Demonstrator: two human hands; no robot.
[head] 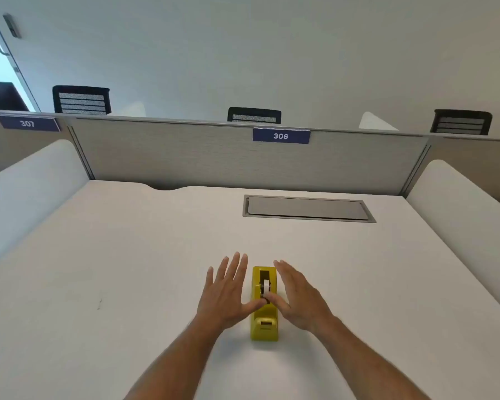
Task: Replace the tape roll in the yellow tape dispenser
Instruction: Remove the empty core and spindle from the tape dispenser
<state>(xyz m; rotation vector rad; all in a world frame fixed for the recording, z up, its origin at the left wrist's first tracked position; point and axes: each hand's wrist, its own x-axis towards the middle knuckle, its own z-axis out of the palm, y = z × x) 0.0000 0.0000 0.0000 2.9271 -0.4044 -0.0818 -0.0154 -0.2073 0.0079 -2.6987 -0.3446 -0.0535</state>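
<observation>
Flanking the yellow dispenser (264, 304) on a white partitioned desk (113, 255), both hands spread, thumbs seemingly touching its roll (266, 285).

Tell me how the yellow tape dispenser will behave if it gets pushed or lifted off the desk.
The yellow tape dispenser is a long, low block sitting flat on the white desk, so it should slide rather than tip or roll. Its solid-looking body is probably rigid and heavy for its size. The tape roll sits in an open slot and may drop out if inverted.

"306" on partition label (281, 135), "307" on left label (28, 123).
</observation>
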